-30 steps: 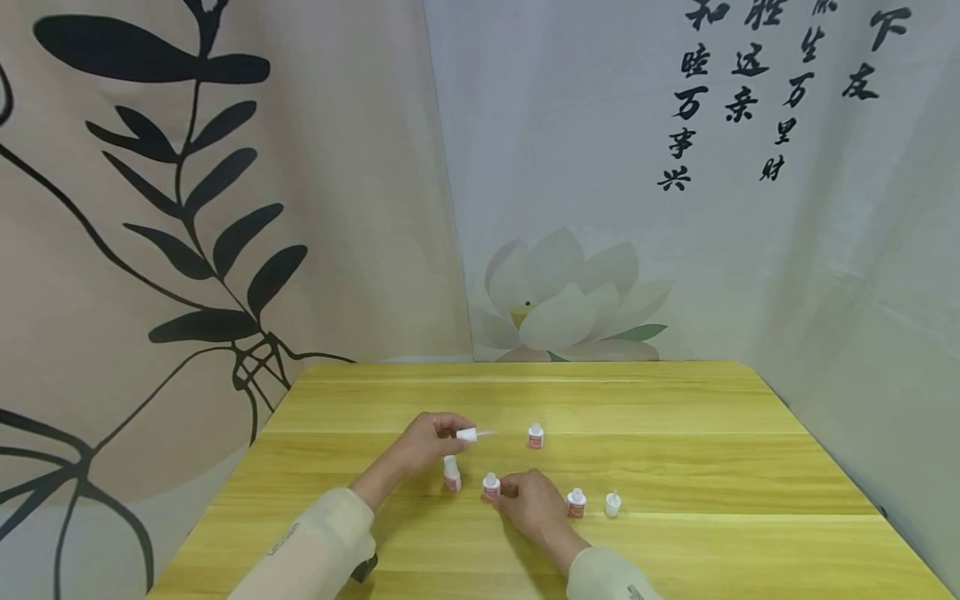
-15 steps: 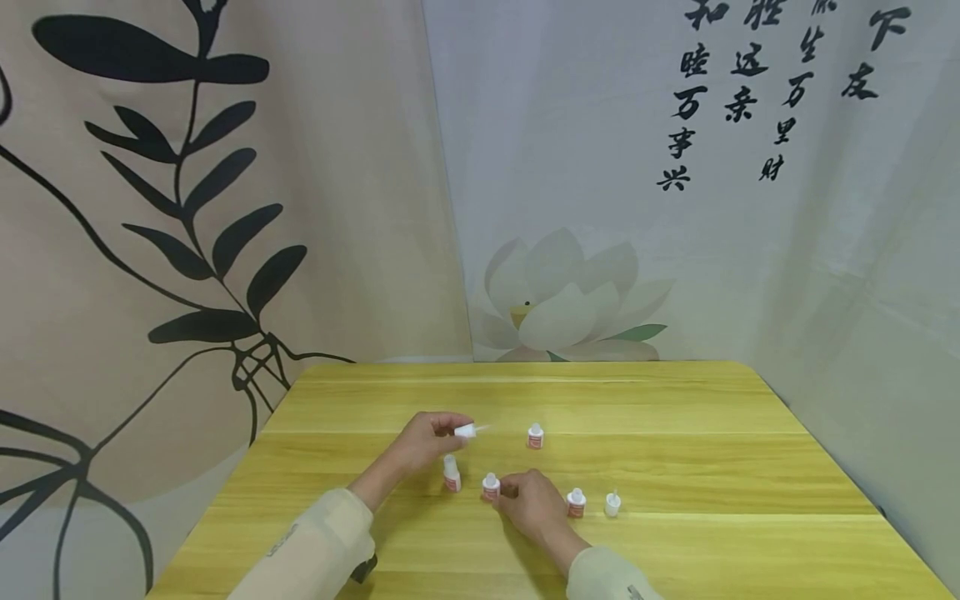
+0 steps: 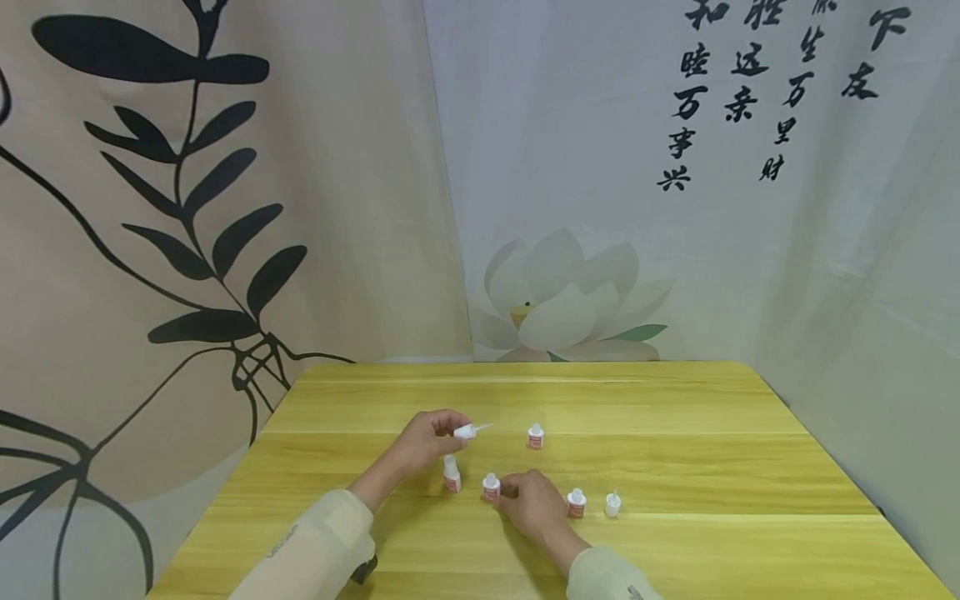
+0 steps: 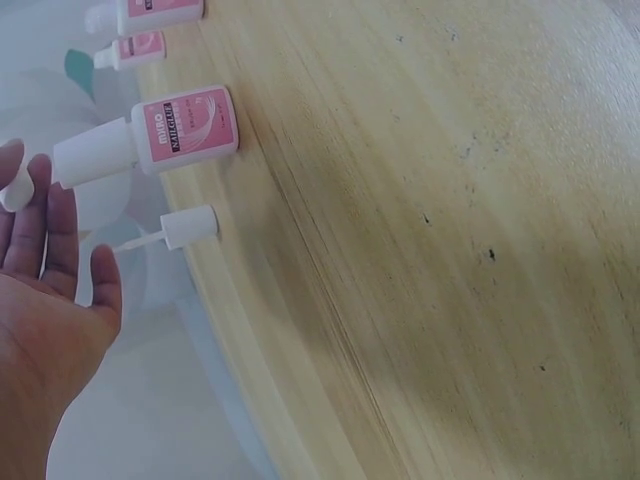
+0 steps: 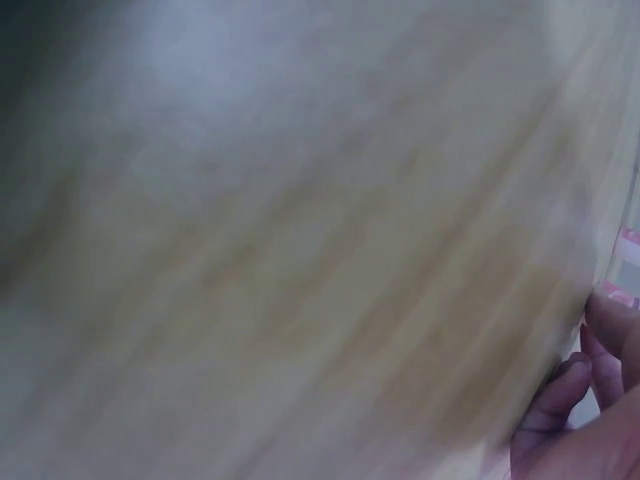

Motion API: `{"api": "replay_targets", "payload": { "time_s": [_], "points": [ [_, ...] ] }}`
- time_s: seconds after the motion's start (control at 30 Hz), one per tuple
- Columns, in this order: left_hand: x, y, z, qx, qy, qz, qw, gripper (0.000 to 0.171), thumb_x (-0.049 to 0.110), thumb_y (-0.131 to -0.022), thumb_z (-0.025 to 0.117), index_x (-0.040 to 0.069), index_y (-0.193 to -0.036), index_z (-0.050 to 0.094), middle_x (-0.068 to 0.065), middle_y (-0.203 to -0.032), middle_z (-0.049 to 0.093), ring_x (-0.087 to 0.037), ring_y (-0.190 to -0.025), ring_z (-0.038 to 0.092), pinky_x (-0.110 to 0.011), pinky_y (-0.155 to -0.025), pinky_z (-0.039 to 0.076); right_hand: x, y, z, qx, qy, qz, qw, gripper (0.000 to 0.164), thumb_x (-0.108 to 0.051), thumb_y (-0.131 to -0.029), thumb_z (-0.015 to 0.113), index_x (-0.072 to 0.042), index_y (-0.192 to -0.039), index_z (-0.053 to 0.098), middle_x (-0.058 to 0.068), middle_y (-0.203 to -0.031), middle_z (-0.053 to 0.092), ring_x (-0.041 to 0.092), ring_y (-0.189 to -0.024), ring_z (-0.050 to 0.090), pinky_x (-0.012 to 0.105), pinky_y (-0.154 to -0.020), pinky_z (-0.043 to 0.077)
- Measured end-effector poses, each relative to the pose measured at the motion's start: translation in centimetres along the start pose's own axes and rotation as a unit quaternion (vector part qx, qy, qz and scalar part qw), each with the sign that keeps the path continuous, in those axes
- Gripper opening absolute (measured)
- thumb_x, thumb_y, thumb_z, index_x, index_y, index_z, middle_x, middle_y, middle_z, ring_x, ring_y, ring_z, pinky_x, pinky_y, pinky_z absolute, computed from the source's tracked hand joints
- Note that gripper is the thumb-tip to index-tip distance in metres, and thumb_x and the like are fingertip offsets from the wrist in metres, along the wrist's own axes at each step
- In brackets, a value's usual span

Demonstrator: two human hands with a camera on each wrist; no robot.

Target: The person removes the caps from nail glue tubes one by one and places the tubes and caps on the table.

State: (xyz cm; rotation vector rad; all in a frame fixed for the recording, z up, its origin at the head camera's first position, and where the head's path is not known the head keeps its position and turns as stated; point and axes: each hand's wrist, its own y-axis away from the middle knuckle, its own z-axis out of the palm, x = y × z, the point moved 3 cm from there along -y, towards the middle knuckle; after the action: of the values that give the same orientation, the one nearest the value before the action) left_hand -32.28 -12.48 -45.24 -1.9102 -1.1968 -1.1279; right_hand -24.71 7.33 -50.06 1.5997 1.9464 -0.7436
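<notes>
My left hand [image 3: 429, 442] pinches a white brush cap [image 3: 465, 432] in the air, its thin brush pointing right and slightly up. Just below that hand stands a nail glue bottle [image 3: 452, 475] with a tall white cap; its pink label shows in the left wrist view [image 4: 190, 128]. The fingers of my right hand [image 3: 534, 504] hold another nail glue bottle [image 3: 491, 487] upright on the table, its short white neck showing. Only a sliver of pink label [image 5: 620, 292] appears beside my right fingers in the right wrist view.
Two more small glue bottles stand on the wooden table [image 3: 712, 467]: one farther back [image 3: 536, 437], one right of my right hand [image 3: 576, 503]. Beside the latter, a second brush cap [image 3: 612, 505] stands with its brush up. A printed curtain [image 3: 360, 208] hangs behind.
In my left hand the brush cap has tilted slightly, so its brush now points a little higher. The right hand and the bottles have stayed in place.
</notes>
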Motion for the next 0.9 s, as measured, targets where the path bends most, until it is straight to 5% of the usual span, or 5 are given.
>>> {"api": "replay_targets", "payload": {
  "time_s": [0.37,0.9],
  "points": [
    [0.09,0.10,0.01,0.029,-0.013,0.005,0.9995,0.018,0.014,-0.089,0.075,0.009,-0.106,0.071,-0.002,-0.095,0.064,-0.021,-0.089,0.057,-0.034,-0.076,0.048,0.02,-0.04,0.01,0.004,0.007,0.001,1.000,0.019,-0.025,-0.083,0.079,-0.016,-0.100,0.078,0.005,-0.099,0.074,0.028,-0.091,0.067,0.044,-0.074,0.052],
    [-0.05,0.07,0.11,0.024,-0.017,0.011,0.9995,0.022,0.018,-0.093,0.072,0.010,-0.113,0.071,-0.001,-0.097,0.065,-0.019,-0.091,0.056,-0.031,-0.077,0.049,-0.07,0.06,-0.12,0.005,0.002,-0.001,1.000,0.017,-0.025,-0.083,0.079,-0.017,-0.098,0.078,0.004,-0.099,0.075,0.030,-0.093,0.068,0.045,-0.076,0.052]
  ]
}}
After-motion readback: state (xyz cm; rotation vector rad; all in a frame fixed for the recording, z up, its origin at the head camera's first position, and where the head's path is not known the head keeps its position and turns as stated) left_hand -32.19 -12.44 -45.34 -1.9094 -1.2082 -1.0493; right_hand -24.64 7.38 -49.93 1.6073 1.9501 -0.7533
